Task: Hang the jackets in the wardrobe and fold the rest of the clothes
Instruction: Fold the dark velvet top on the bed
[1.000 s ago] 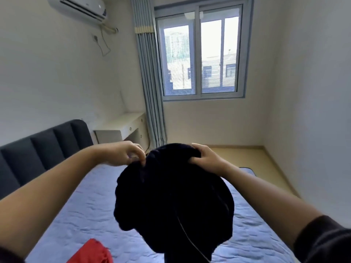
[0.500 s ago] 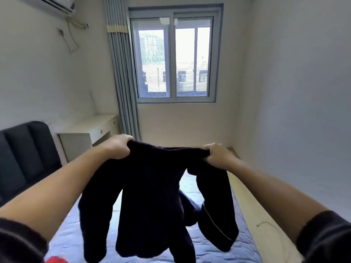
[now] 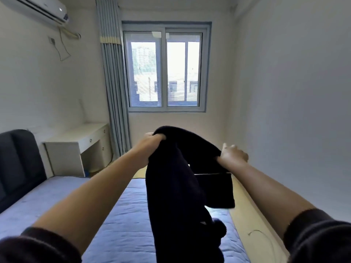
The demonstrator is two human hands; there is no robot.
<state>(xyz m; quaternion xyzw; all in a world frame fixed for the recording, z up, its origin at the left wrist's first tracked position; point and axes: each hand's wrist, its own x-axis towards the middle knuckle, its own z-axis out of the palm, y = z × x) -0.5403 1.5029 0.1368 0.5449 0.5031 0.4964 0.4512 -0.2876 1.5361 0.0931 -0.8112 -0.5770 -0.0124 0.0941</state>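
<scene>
Black, thick cloth of 1 long-sleeved garment (image 3: 171,186) hangs in the air above the blue quilted bed (image 3: 123,224), its top bunched tightly in the left hand (image 3: 154,139), while the right hand (image 3: 232,155) meets the other edge with fingers spread, and I cannot tell whether it has hold. By my reading the job is early: this piece is neither folded nor hung, and no wardrobe or hanger shows. Farther off stand a white desk (image 3: 64,160), a grey-blue pleated curtain (image 3: 114,92) and a 2-pane window (image 3: 167,73), none seeming to hinder the hands.
</scene>
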